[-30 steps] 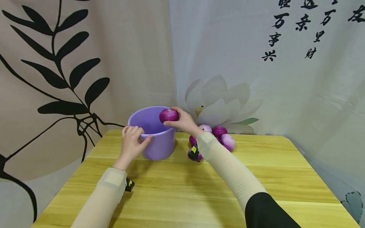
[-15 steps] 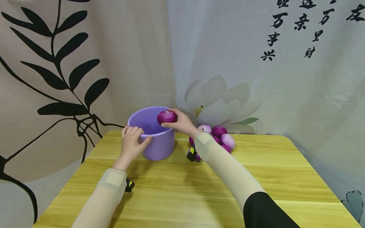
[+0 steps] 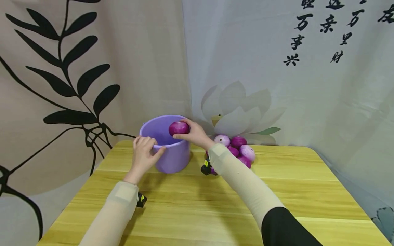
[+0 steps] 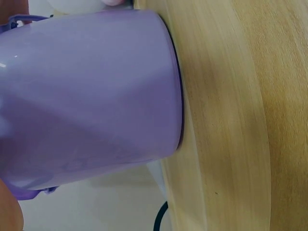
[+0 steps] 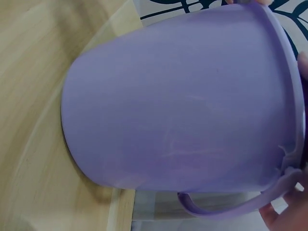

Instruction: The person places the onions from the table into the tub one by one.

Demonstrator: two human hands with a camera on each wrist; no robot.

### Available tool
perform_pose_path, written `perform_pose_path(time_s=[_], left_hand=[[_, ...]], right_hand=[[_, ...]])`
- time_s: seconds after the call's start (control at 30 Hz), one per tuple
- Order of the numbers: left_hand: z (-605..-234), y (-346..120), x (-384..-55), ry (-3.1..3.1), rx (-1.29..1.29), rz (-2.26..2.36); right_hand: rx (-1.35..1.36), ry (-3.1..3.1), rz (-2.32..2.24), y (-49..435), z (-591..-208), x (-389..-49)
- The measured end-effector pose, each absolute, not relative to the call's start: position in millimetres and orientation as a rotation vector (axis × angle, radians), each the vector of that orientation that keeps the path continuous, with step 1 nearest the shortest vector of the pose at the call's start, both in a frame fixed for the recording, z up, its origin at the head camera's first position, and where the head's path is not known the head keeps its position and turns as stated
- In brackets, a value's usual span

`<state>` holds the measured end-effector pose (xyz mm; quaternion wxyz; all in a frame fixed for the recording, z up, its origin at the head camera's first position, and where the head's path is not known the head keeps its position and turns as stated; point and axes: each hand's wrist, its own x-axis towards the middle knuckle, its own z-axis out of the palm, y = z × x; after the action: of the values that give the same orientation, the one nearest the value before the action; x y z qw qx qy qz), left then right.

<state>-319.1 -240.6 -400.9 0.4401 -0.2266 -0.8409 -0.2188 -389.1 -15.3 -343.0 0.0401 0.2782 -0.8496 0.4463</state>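
A purple bucket (image 3: 173, 160) stands upright near the back of the table. My left hand (image 3: 143, 155) holds its near left rim, fingers over the edge and thumb along the outside. In my right hand (image 3: 197, 135) a red onion (image 3: 178, 128) is gripped between thumb and fingers, over the bucket's mouth at the right side. The bucket's wall (image 4: 96, 96) fills much of the left wrist view. Its hanging handle (image 5: 226, 210) shows in the right wrist view, where the onion is mostly hidden. I cannot see the bucket's bottom inside.
Several more red onions (image 3: 247, 152) lie in a heap right of the bucket, partly hidden by my right forearm. The wooden table (image 3: 184, 212) ends in front of a printed curtain (image 3: 147, 68). Small black devices (image 3: 205, 167) hang at both wrists.
My right hand has carried the onion slightly left and down over the bucket's mouth. The left hand keeps its hold on the rim.
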Motion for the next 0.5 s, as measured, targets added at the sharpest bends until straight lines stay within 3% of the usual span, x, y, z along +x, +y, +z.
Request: perform_pose_path(time_s=[0.5], left_hand=[[-401, -241, -319, -2.087, -0.574, -0.556]], right_hand=[[0.833, -2.683, 1.153, -26, -349, -389]])
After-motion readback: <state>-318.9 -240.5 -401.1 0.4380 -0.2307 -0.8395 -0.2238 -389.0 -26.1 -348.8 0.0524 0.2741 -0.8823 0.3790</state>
